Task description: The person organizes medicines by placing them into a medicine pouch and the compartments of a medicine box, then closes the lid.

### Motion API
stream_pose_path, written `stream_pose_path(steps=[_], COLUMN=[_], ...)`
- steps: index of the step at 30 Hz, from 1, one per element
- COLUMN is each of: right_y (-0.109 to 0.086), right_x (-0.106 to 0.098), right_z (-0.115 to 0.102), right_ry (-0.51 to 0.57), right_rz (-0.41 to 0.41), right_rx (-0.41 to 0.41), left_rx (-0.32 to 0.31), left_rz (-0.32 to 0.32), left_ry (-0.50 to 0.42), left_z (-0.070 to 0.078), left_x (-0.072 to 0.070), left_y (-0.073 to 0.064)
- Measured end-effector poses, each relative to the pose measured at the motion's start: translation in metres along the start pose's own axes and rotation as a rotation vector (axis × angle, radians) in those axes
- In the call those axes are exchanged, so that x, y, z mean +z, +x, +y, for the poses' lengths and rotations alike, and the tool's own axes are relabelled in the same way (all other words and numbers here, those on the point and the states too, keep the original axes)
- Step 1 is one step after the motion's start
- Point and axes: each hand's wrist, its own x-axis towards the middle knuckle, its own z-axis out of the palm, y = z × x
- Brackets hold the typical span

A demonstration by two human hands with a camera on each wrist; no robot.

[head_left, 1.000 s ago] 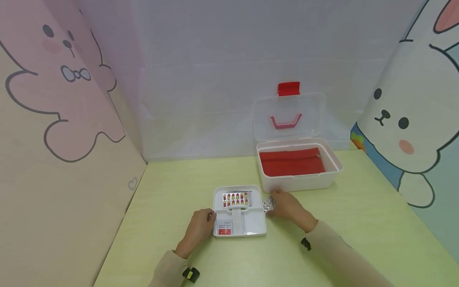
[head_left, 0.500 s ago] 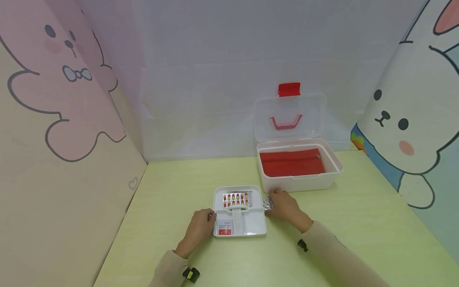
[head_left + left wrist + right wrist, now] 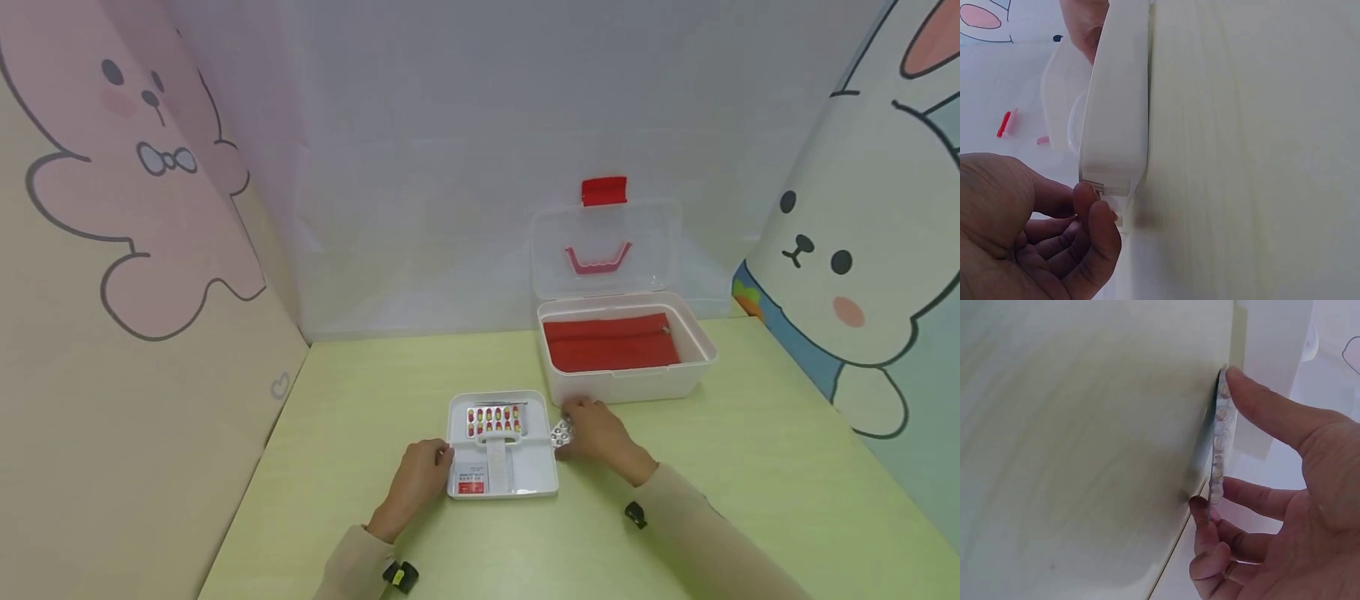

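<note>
A shallow white tray [image 3: 534, 468] lies on the table in the head view. It bears a blister pack of red and yellow capsules [image 3: 492, 418], a thin metal tool, a white strip [image 3: 497, 468] and a packet with a red label [image 3: 471, 487]. At its left side, my left hand [image 3: 420, 477] pinches the edge, thumb and finger meeting there in the left wrist view. My right hand [image 3: 600, 433] holds a silver blister pack [image 3: 1219, 440] by its ends between thumb and fingers, close to the table beside the tray's right edge.
Behind my right hand stands a white box [image 3: 622, 385] containing a red zipped pouch [image 3: 609, 343]. Its clear lid [image 3: 652, 250], with a pink handle and red latch, is raised against the back wall. Printed side walls flank the yellowish table [image 3: 375, 375].
My right hand has shifted slightly left with the silver blister pack, and the pack's angle has changed a little. My left hand and the tray have stayed in place.
</note>
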Motion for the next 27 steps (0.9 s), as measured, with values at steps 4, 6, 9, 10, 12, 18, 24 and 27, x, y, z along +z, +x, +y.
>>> stream_pose_path(steps=[4, 6, 9, 10, 12, 18, 24, 27], right_y=[-0.003, -0.004, -0.005, -0.005, -0.005, -0.005, -0.008, -0.01], right_x=[-0.001, -0.003, -0.007, -0.008, -0.011, -0.016, -0.029, -0.037], right_z=[0.006, 0.007, 0.007, 0.007, 0.007, 0.01, 0.009, 0.006], right_ry=[0.053, 0.08, 0.121, 0.131, 0.126, 0.155, 0.186, 0.181], right_rz=[0.022, 0.034, 0.059, 0.068, 0.092, 0.191, 0.253, 0.279], right_rx=[-0.009, -0.026, -0.055, -0.062, -0.079, -0.118, -0.114, -0.117], left_rx=[0.004, 0.008, 0.007, 0.008, 0.009, 0.001, 0.005, 0.006], left_rz=[0.002, 0.001, 0.0, 0.0, 0.0, -0.002, 0.002, 0.001], left_ry=[0.001, 0.0, -0.002, -0.003, -0.004, -0.003, -0.004, -0.005], left_z=[0.0, 0.0, 0.0, 0.0, 0.0, 0.0, 0.002, 0.002], left_x=[0.0, 0.0, 0.0, 0.0, 0.0, 0.0, -0.001, -0.002], left_y=[-0.001, -0.001, -0.002, -0.001, -0.001, 0.0, 0.0, 0.0])
